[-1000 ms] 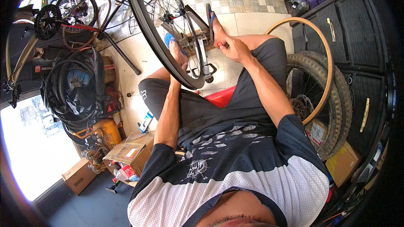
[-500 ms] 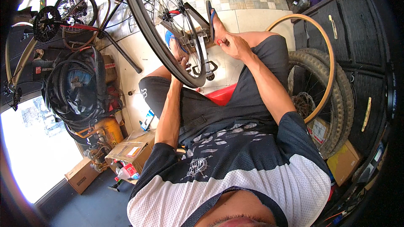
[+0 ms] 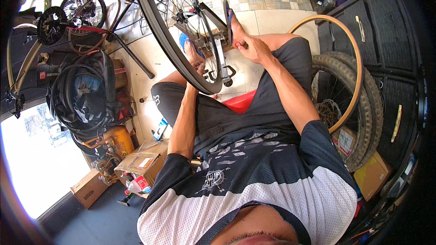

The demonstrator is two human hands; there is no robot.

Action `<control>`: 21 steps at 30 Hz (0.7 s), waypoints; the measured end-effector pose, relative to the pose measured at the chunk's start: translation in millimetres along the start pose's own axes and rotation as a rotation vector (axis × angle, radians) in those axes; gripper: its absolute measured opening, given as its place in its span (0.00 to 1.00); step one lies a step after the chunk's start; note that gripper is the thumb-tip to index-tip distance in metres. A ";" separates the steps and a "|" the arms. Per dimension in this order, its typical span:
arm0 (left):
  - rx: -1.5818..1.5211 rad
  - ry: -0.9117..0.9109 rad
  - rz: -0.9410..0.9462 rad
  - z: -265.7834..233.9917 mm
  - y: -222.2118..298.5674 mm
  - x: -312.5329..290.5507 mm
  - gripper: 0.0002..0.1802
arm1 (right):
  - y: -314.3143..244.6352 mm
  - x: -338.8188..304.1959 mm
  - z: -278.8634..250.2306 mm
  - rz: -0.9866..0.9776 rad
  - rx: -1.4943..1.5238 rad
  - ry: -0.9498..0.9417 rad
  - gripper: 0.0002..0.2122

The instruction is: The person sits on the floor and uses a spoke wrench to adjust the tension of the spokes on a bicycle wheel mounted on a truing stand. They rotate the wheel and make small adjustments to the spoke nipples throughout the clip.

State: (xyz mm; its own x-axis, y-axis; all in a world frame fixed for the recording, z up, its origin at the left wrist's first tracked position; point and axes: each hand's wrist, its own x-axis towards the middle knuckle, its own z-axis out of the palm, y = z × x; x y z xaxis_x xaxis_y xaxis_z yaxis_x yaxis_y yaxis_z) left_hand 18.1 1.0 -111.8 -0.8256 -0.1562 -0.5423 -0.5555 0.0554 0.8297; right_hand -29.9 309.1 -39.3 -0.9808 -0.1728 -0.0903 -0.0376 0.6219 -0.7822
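Note:
A black-rimmed bicycle wheel (image 3: pixel 165 41) stands upright before me in a metal truing stand (image 3: pixel 221 59), between my legs. My left hand (image 3: pixel 198 65) is low behind the rim, beside the spokes and the stand's lower arm. Its fingers look curled, but rim and spokes cover much of them, so what they grip is unclear. Right of the wheel, my right hand (image 3: pixel 255 51) is closed in a pinch on a small round red tool (image 3: pixel 238 44). That hand is apart from the wheel, near my sandalled foot (image 3: pixel 235 27).
On the right, a tan tyre (image 3: pixel 356 70) and knobby tyres (image 3: pixel 373 109) lean by black drawers (image 3: pixel 349 41). Bicycle frames and a chainring (image 3: pixel 51 26) are at upper left. Below them are a bundle of black tyres (image 3: pixel 68 95), a yellow compressor (image 3: pixel 119 141) and a cardboard box (image 3: pixel 152 154).
The wheel has turned: the red patch at its hub no longer shows. My left hand has shifted slightly behind the rim. My right hand stays nearly in place with the red tool.

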 end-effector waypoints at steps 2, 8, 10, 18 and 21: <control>-0.005 -0.003 0.007 6.5 -0.6 -2.1 0.21 | 3.2 -0.8 -1.7 0.021 -0.013 -0.015 0.15; 0.106 -0.013 0.024 2.2 -10.1 5.8 0.23 | 10.2 1.7 2.6 0.031 -0.001 -0.037 0.15; 0.171 -0.014 0.027 4.7 -11.9 8.4 0.24 | 17.7 2.7 5.1 0.029 -0.002 -0.029 0.14; 0.119 -0.034 0.033 3.4 -17.5 6.8 0.27 | 7.0 -1.4 1.1 0.027 -0.016 0.000 0.14; 0.161 -0.027 0.025 -0.6 -15.1 11.3 0.25 | 11.4 1.9 4.4 -0.018 0.017 -0.011 0.14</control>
State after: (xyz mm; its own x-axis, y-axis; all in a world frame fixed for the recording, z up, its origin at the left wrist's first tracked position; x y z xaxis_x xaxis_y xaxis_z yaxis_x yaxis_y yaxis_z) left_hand 17.2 -2.2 -130.4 -0.8403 -0.1261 -0.5272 -0.5420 0.2165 0.8120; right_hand -31.3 312.5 -51.1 -0.9779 -0.1922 -0.0827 -0.0519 0.6055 -0.7941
